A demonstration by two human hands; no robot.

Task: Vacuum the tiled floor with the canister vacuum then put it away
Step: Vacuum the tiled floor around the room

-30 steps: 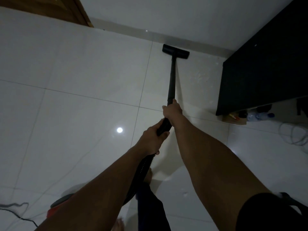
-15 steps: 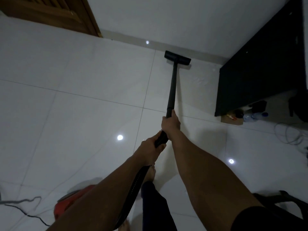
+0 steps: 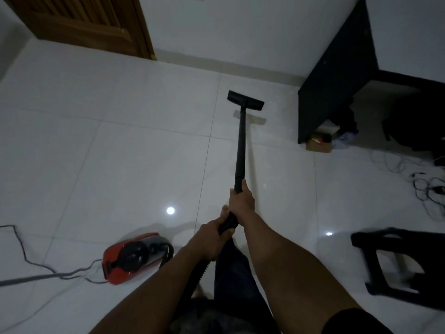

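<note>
A black vacuum wand [image 3: 241,143] runs forward across the white tiled floor [image 3: 134,150] to its flat floor head [image 3: 245,100], which lies short of the far wall. My right hand [image 3: 241,201] grips the wand's lower end. Just behind it, my left hand [image 3: 213,239] grips the handle where the black hose [image 3: 196,278] leaves it. The red and black canister [image 3: 136,257] sits on the floor to my left, its grey power cord [image 3: 31,263] trailing off left.
A black cabinet [image 3: 334,75] stands at the right with a small box and bottle [image 3: 322,143] at its foot. Loose cables [image 3: 431,189] lie far right. A black stool [image 3: 397,263] lies near my right side. A wooden door [image 3: 84,22] is at top left.
The floor head has come back from the wall's base toward me. My view has pulled back and tilted, bringing the red canister, the stool and the cables into sight.
</note>
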